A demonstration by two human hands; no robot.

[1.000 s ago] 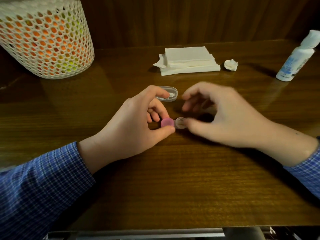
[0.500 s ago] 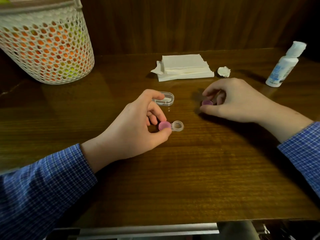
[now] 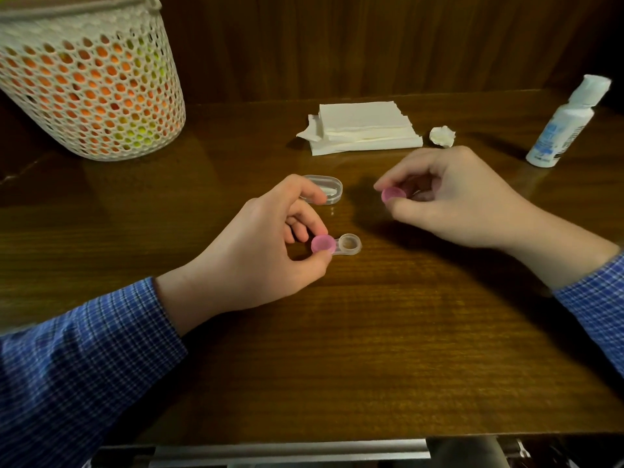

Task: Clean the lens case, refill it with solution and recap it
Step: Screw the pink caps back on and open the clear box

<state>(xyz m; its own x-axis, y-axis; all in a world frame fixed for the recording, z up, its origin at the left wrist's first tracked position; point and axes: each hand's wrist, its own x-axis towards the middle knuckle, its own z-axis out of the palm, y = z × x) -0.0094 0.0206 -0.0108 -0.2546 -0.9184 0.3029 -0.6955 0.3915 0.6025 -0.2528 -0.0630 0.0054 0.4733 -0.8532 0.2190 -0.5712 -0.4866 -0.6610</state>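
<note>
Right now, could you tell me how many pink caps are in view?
2: one pink cap sits on the lens case, pinched by the left hand; the other cap is held in the right hand.

From my remote feed: dark wood worktop (image 3: 388,349) fills the frame. Upper left, a white mesh basket (image 3: 91,92) with orange and yellow-green showing through the holes. Upper centre, a stack of white tissues (image 3: 364,126); just right of it, a small crumpled white wad (image 3: 442,136). Wood panelling (image 3: 354,42) behind.
</note>
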